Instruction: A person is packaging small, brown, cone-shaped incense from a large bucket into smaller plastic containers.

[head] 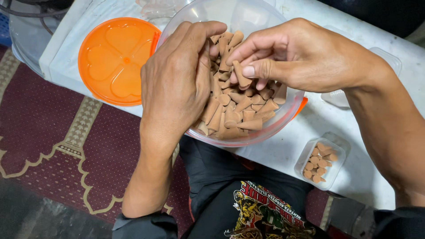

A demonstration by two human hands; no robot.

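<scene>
A low white table (310,128) stood over a dark red patterned carpet (53,132), and the person sat close against its edge, so everything lay within easy reach of both arms.

The right hand (292,53) was closed in a pinch, thumb and fingertips gripping one brown cone (240,74) just above the heap. The left hand (177,84) was half curled with its fingers dipped among the cones (234,115); whether it gripped any could not be told, since the fingertips were buried.

Both hands worked inside a clear round bowl (265,132), likely kept central so either hand could dig in. To its left lay an orange lid (113,59), set aside flat. Near the right forearm sat a small clear box (319,163), partly filled with cones, placed near the picking hand.
</scene>
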